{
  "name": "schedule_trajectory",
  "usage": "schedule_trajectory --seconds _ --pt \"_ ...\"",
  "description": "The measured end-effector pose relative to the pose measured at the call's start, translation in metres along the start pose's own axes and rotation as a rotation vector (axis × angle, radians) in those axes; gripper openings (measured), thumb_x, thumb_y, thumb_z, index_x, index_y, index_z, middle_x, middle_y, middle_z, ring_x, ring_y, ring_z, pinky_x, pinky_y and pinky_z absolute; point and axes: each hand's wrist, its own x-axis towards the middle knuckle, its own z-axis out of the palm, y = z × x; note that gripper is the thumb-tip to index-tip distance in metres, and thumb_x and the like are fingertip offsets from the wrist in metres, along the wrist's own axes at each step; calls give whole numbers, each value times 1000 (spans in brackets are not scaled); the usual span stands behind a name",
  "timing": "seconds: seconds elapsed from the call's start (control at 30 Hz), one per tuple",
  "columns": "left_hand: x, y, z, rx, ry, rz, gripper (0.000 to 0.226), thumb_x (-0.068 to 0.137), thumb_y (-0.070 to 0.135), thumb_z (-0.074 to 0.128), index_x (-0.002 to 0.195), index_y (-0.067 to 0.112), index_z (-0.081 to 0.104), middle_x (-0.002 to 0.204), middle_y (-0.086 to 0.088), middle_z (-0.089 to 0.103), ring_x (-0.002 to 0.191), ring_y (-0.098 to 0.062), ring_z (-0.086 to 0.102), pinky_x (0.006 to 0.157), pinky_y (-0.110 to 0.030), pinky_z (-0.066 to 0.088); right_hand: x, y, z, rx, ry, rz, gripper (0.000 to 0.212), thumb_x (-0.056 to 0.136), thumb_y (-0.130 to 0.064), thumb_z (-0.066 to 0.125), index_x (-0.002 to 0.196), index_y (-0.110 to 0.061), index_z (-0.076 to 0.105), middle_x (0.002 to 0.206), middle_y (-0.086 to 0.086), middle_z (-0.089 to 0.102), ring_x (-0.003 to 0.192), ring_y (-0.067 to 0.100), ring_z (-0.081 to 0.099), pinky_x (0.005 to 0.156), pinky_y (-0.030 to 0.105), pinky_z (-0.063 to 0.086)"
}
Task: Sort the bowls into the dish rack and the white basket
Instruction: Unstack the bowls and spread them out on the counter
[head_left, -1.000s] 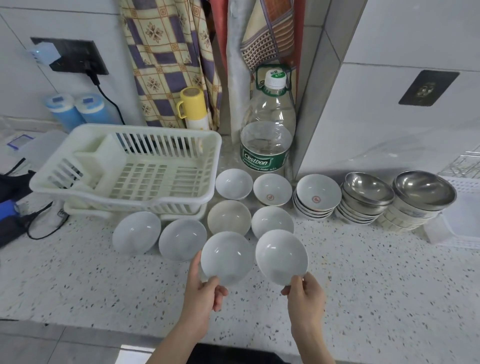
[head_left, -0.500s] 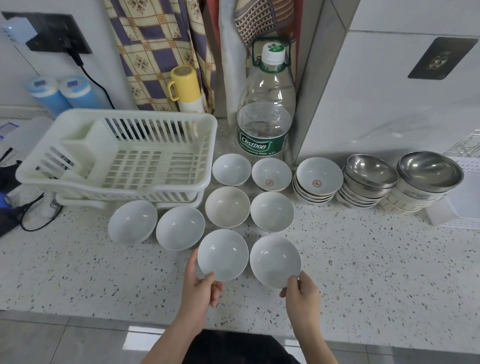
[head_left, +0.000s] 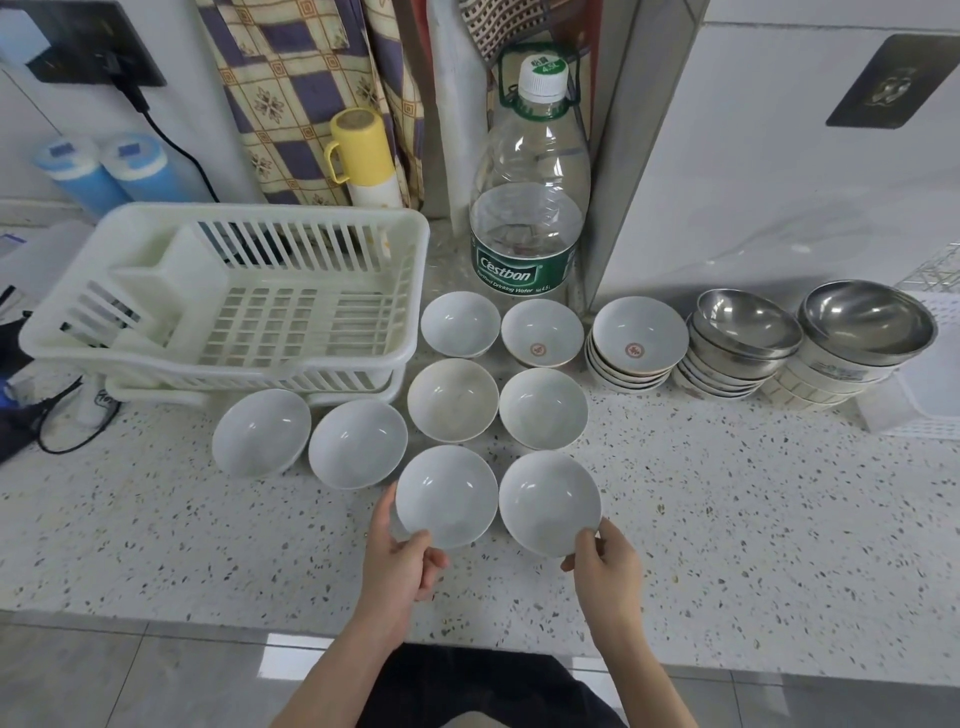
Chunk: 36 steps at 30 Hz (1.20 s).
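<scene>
Two white bowls sit side by side at the front of the counter. My left hand (head_left: 402, 561) pinches the near rim of the left bowl (head_left: 447, 493), thumb inside the rim. My right hand (head_left: 602, 566) pinches the near rim of the right bowl (head_left: 548, 501) the same way. Behind them stand several more white bowls (head_left: 452, 400), a stack of red-marked bowls (head_left: 636, 338) and two stacks topped by steel bowls (head_left: 748, 325). The white dish rack (head_left: 228, 306) sits at the back left. A white basket (head_left: 930, 415) shows partly at the right edge.
A large water bottle (head_left: 530, 208) and a yellow flask (head_left: 363, 156) stand against the wall behind the bowls. A black cable (head_left: 78, 415) and dark items lie left of the rack. The counter's front edge runs just beyond my wrists.
Both bowls have come down from a tilted, lifted pose to sit level on the counter, with my hands still on their near rims. The camera has tipped downward.
</scene>
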Motion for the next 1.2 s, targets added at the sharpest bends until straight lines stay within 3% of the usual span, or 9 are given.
schedule_trajectory --seconds 0.17,0.4,0.53,0.7,0.97,1.2 --pt "3 4 -4 38 12 -6 72 90 -5 48 136 50 40 57 -12 65 40 -10 46 34 -21 29 0 -4 0 -15 -22 6 20 96 -15 43 97 -27 59 61 4 64 46 -4 54 37 12 34" --pt "7 -2 -4 28 32 -64 53 92 2 52 136 30 42 57 -12 66 34 -9 38 34 -20 29 -1 -3 2 -5 -44 55 24 95 -15 43 110 -24 60 58 0 66 51 5 56 44 20 41" --pt "7 -2 -6 4 26 -70 52 93 3 53 136 30 41 57 -11 66 35 -8 39 34 -20 29 -2 -5 5 22 -43 90 26 94 -14 42 112 -22 60 57 1 66 50 9 54 45 25 42" --pt "7 -2 -8 -39 2 -70 53 95 4 54 138 30 41 56 -10 64 38 -8 42 34 -20 31 -6 -6 10 109 -45 148 29 91 -11 41 114 -20 56 54 3 66 37 7 44 41 22 39" --pt "4 4 -8 -73 -42 -91 49 95 4 55 131 34 40 62 -12 65 39 -9 47 35 -21 33 -13 -13 20 241 -73 266 29 90 -10 41 117 -17 49 60 10 69 45 13 53 46 26 47" --pt "0 4 -7 -131 -67 -90 44 96 7 54 128 35 41 63 -12 67 42 -11 51 37 -21 38 -25 -16 29 369 -91 391 20 96 -22 49 113 -13 50 72 14 73 48 16 53 41 25 39"
